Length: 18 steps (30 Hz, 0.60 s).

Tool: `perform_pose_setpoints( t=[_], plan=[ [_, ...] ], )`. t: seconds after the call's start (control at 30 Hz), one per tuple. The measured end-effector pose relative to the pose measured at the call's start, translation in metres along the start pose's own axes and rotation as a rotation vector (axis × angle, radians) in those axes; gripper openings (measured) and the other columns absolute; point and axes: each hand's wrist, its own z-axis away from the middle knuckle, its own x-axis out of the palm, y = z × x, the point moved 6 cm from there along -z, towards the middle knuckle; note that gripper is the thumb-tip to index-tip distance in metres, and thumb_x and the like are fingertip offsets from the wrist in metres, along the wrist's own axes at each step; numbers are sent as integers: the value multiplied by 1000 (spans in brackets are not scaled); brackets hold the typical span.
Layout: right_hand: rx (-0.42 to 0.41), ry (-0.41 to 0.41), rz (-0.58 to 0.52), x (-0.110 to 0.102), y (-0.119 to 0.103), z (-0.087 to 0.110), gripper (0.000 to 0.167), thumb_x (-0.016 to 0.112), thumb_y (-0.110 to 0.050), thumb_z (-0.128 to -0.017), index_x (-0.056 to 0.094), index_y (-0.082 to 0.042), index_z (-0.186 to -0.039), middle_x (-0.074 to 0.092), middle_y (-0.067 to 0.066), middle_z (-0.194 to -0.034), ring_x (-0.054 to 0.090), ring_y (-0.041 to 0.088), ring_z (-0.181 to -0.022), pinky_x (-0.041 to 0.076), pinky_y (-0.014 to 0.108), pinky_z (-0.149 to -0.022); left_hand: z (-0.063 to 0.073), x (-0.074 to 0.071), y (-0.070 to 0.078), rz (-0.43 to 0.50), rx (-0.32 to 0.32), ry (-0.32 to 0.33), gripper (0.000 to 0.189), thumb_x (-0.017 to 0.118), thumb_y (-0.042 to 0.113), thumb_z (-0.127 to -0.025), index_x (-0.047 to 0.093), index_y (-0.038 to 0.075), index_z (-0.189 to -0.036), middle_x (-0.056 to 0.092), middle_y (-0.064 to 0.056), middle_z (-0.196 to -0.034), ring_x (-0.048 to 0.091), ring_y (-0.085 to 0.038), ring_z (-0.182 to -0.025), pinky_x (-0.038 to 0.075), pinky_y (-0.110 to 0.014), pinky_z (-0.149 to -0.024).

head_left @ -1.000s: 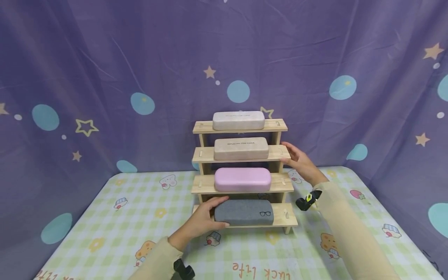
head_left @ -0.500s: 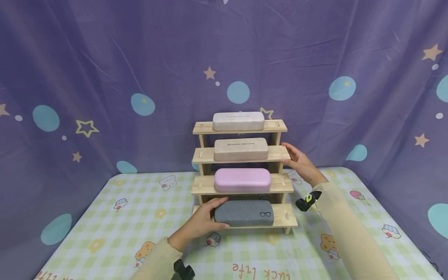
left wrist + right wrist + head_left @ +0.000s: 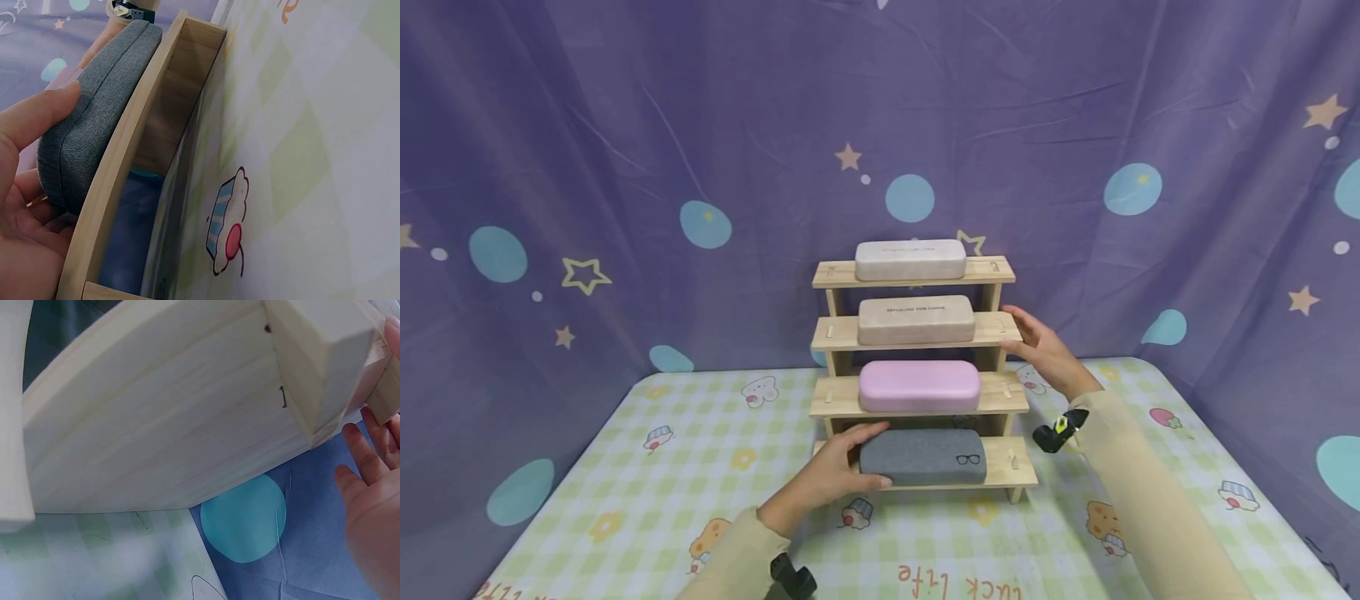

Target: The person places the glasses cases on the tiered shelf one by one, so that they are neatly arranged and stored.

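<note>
A grey fabric glasses case (image 3: 922, 457) with a small glasses print lies on the lowest step of a four-tier-looking wooden display rack (image 3: 1012, 460). My left hand (image 3: 826, 472) grips the case's left end, thumb along the front and fingers behind; the left wrist view shows the thumb on the grey fabric (image 3: 100, 119). My right hand (image 3: 1049, 353) holds the right end of the second step from the top, thumb in front. In the right wrist view its fingers (image 3: 369, 456) reach behind the wood.
On the higher steps sit a pink case (image 3: 920, 386), a beige case (image 3: 916, 320) with lettering, and a whitish case (image 3: 911, 260) on top. The rack stands on a checked tablecloth (image 3: 700, 450), before a purple curtain (image 3: 760, 108).
</note>
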Motion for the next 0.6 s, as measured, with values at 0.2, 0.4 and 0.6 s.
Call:
perform_pose_setpoints(
  t=[0.2,0.4,0.6],
  plan=[
    [1,-2,-6,1,0,0,70,58,-11,-93,19,-4,-150,21,15,-154,23,30,-139,25,40,-110,5,-4,-4,38,-5,18,74,80,17,-76,45,0,-138,43,-16,-142,40,-33,-129,32,-48,-105],
    [1,4,0,0,1,0,69,58,-11,-93,19,-5,-150,23,15,-153,26,30,-137,32,30,-106,12,-11,-6,107,0,17,68,77,14,-78,46,1,-138,42,-19,-142,37,-35,-132,27,-48,-108],
    [12,0,17,-2,1,2,69,57,-12,-94,18,-5,-150,23,15,-153,26,30,-138,27,42,-109,19,-21,2,168,22,-14,65,73,10,-82,43,-4,-138,41,-24,-141,39,-41,-128,29,-50,-105]
  ],
)
